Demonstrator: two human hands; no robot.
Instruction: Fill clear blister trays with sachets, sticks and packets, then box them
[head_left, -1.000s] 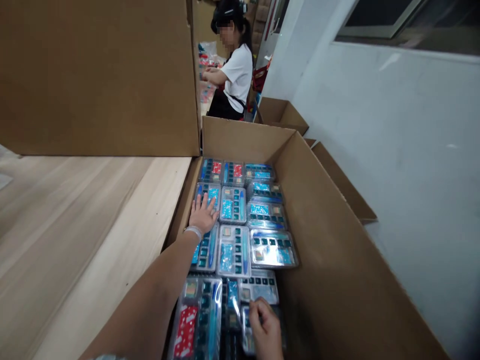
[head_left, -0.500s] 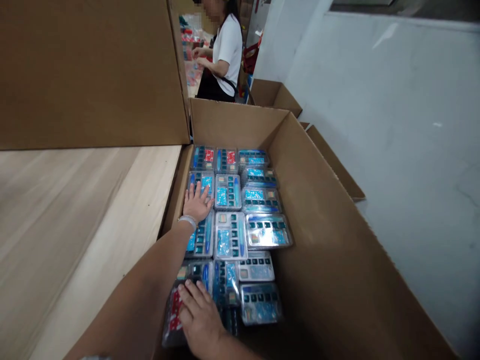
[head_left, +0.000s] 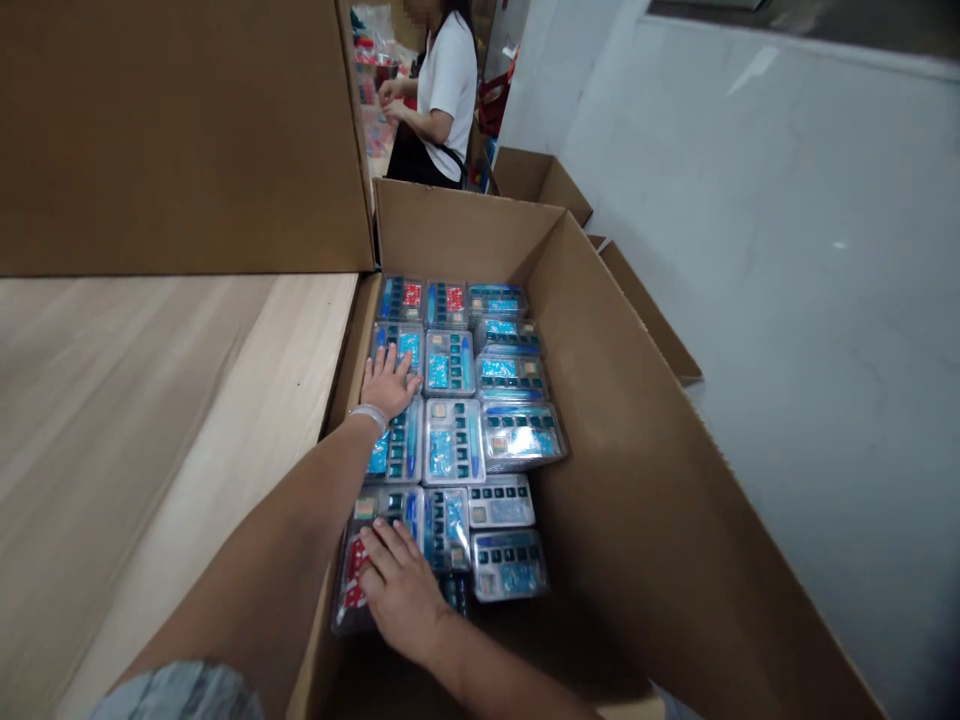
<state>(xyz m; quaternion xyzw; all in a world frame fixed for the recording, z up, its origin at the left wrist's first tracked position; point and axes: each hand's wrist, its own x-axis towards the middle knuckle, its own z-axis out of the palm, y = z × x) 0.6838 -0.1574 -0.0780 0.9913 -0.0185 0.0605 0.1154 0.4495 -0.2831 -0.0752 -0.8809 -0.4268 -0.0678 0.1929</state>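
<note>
Your open carton (head_left: pixel 652 480) stretches away from you beside the wooden tabletop (head_left: pixel 150 430); its near end runs out of frame and the bottom there sinks into shadow. A tall cardboard panel (head_left: pixel 180 140) stands across the tabletop's far part, cut off at top and left. Past the carton's far edge is a co-worker (head_left: pixel 450 70) in white, head partly out of frame.

Inside your carton, clear packs (head_left: pixel 454 441) lie in three columns from the far wall toward you. The middle ones mostly run lengthwise, those by the right wall crosswise. Nearest the left wall's near end is the red-spotted pack (head_left: pixel 356 575), long axis lengthwise, a blue strip along its right side.

Your right hand (head_left: pixel 401 585) rests palm down over it, fingers extended, hiding much of it. Your left hand (head_left: pixel 388 383), fingers spread apart, covers the near part of a blue pack (head_left: pixel 409 347) farther up that wall.
</note>
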